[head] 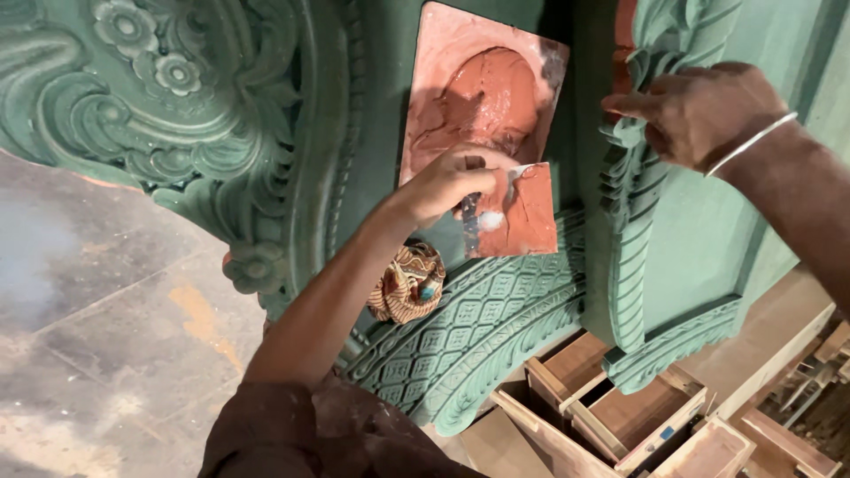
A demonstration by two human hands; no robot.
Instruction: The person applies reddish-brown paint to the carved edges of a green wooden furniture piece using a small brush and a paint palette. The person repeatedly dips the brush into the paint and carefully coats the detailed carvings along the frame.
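Observation:
My left hand [452, 181] grips the handle of a putty knife [518, 212] whose wide blade is smeared with reddish-brown filler and a white blob. Just above it, a flat board [443, 53] loaded with a mound of the same red filler leans on the green carved wooden piece [266, 159]. My right hand [699, 111], with a thin metal bangle on the wrist, has its fingers drawn together and presses their tips against a green carved leaf ornament [624, 221] at the right. I see nothing held in that hand.
A brown patterned rag [409, 283] lies bunched on the carving's latticed arch [478, 327]. Unpainted wooden drawer boxes [620, 412] sit below at the lower right. Stained concrete floor [97, 319] spreads out on the left.

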